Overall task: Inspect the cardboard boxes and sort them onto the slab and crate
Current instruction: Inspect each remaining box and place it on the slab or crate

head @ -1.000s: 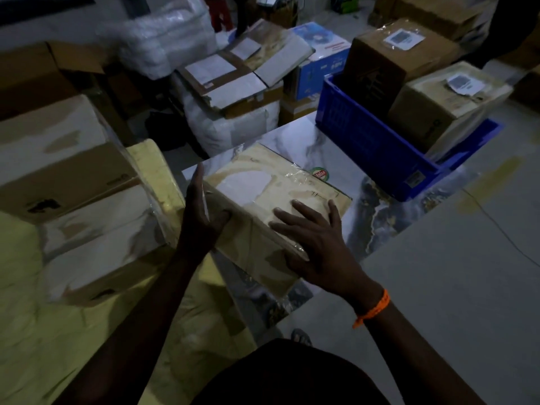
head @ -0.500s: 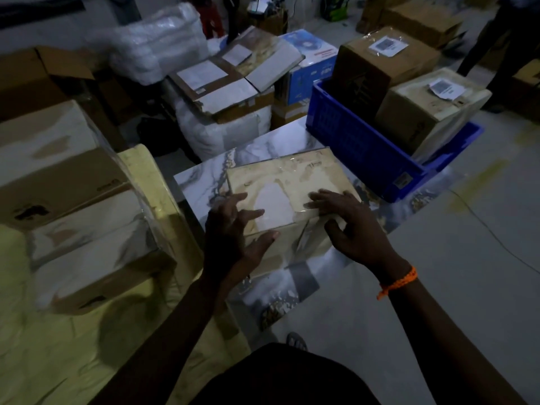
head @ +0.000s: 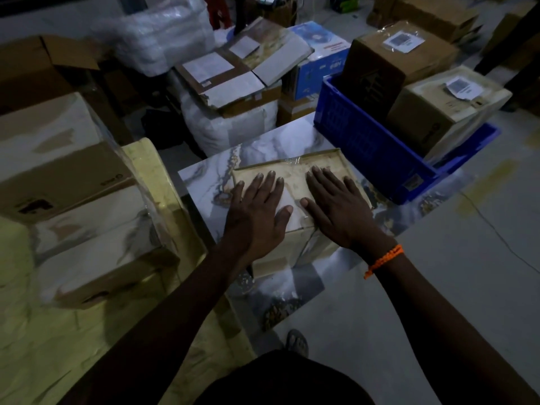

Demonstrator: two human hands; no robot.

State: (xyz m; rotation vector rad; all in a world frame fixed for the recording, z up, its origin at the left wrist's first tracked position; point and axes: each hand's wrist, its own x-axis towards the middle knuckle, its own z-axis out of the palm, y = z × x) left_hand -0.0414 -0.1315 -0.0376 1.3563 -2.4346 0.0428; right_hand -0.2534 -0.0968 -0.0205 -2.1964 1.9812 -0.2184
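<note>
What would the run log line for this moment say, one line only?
stage: box set down | both hands flat on cardboard box | left hand | right hand | box on marble slab | blue crate: two boxes

Bare forearms, an orange beaded wristband (head: pixel 383 260) on the right wrist, dark clothing.

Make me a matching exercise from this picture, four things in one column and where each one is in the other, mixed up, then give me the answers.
1. left hand
2. blue crate
3. wrapped box
4. orange wristband

A. on the right wrist
B. on the marble slab, under both hands
C. holds two labelled boxes
D. flat on the wrapped box, beside the right hand

Pairs: 1-D, 2-C, 3-B, 4-A
</note>
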